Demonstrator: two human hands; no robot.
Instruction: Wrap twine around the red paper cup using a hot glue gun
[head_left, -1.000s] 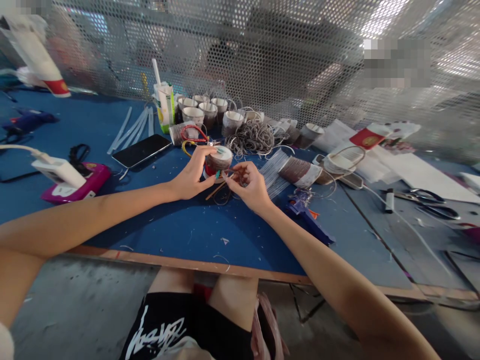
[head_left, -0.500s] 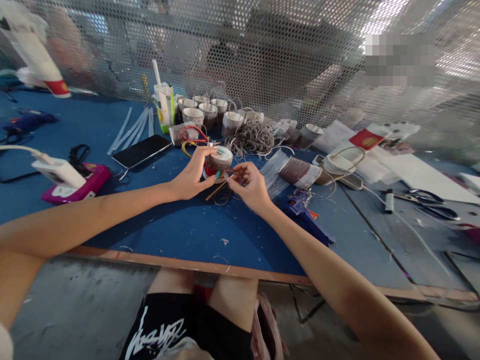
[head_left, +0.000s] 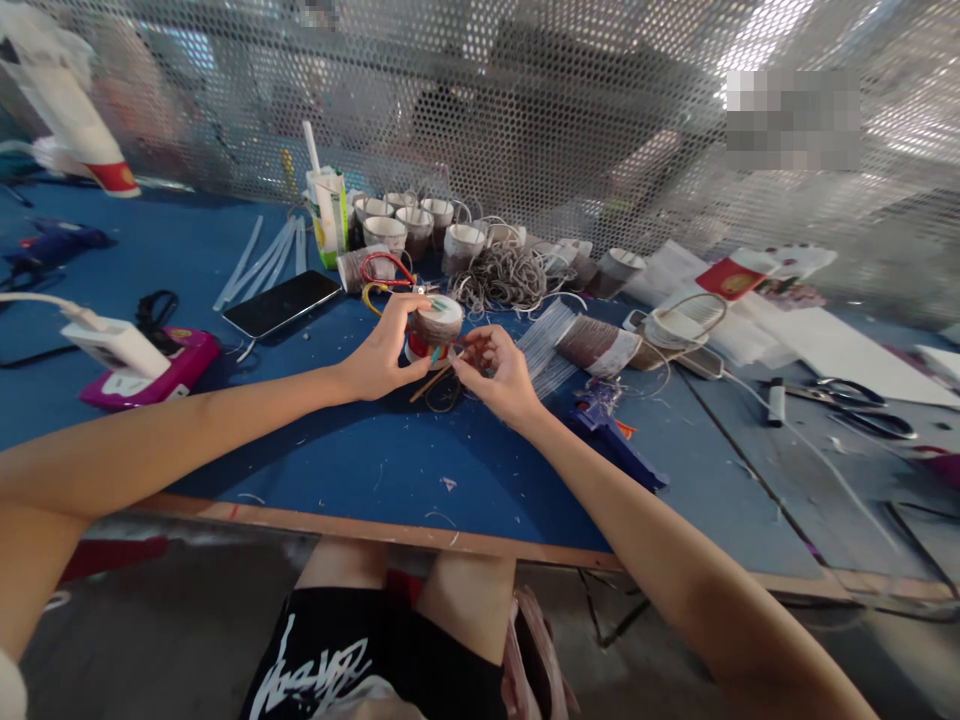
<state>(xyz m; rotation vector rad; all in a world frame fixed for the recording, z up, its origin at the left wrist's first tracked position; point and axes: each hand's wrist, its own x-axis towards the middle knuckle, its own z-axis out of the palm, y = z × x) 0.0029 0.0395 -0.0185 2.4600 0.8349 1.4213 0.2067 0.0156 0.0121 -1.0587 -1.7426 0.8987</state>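
Twine-wrapped paper cup [head_left: 437, 322], mid-wrap: pinched by left hand [head_left: 381, 352]; brown twine end [head_left: 472, 352] gripped in right hand [head_left: 501, 378] just beside. Glue gun [head_left: 613, 428] near right wrist. Next move likely calls for taut twine, steady cup.

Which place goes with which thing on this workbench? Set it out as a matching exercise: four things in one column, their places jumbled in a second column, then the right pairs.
Things
1. phone
2. blue glue gun
3. scissors
4. wrapped cup

Places
A. far right of the table
B. held in the left hand
C. flat on the blue table, left of the hands
D. on the table just right of the right hand

Pairs: 1-C, 2-D, 3-A, 4-B
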